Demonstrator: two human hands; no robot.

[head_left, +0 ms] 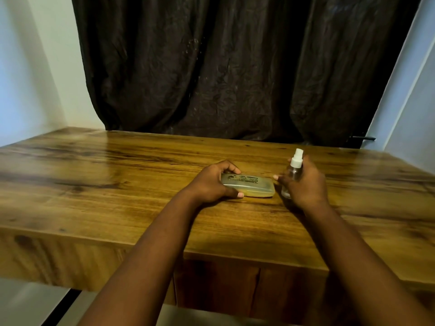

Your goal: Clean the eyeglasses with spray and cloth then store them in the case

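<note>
Now left hand grips closed case, right hand holds spray bottle.

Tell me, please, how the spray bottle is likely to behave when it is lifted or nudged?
The spray bottle looks small and clear, so probably light. It is tall and narrow, so a nudge may tip it. Its smooth wall may be slippery, though the right hand wraps it fully.

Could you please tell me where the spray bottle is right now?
In the head view, the spray bottle stands on the wooden table, gripped by the right hand, just right of the glasses case.
</note>
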